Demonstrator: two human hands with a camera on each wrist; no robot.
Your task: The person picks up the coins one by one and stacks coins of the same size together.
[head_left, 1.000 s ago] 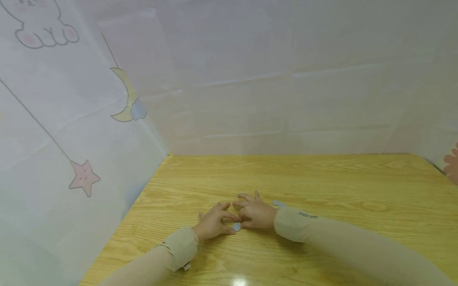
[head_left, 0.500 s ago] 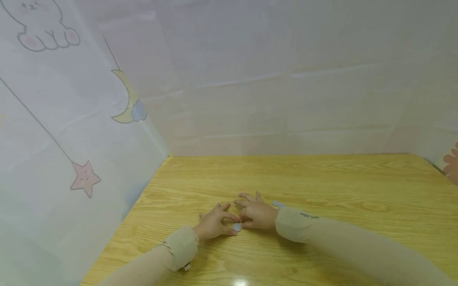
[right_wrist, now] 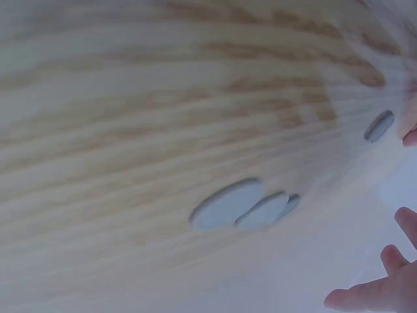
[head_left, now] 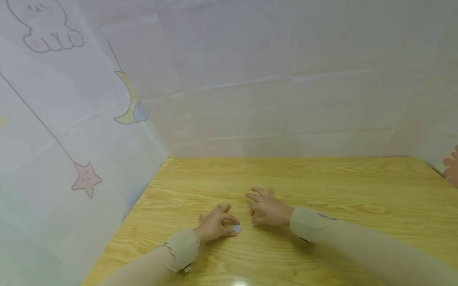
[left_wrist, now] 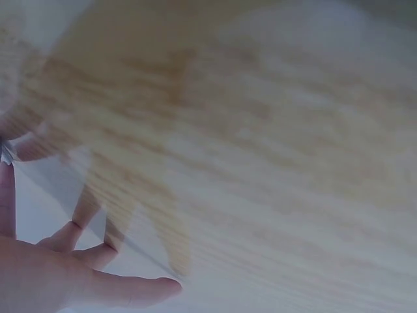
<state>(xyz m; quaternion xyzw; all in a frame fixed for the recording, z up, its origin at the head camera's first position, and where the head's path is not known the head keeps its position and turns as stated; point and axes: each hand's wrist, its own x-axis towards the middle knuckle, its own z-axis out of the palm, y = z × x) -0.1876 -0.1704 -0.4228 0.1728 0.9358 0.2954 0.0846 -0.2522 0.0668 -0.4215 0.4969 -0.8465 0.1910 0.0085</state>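
My left hand (head_left: 216, 224) pinches a small flat grey disc (head_left: 237, 228) between thumb and forefinger, low at the tabletop. In the left wrist view a bit of the disc (left_wrist: 7, 153) shows between the fingertips, while the other fingers spread away from it. To the right, my right hand (head_left: 270, 210) is apart from the disc, fingers loosely spread and nothing seen in them. Three grey discs, a large (right_wrist: 228, 203), a medium (right_wrist: 262, 210) and a small one (right_wrist: 293, 205), lie in a row in the right wrist view; the head view hides them behind the right hand and sleeve.
Both hands work over a wood-grain table (head_left: 315, 174). Pale printed sheets (head_left: 229, 99) rise along its back and left edges. Another disc-shaped piece (right_wrist: 379, 126) shows beside a fingertip at the right edge of the right wrist view.
My right hand has moved right and away from the disc, which it was touching before. It now covers the other discs. My left hand stays nearly in place with the disc.
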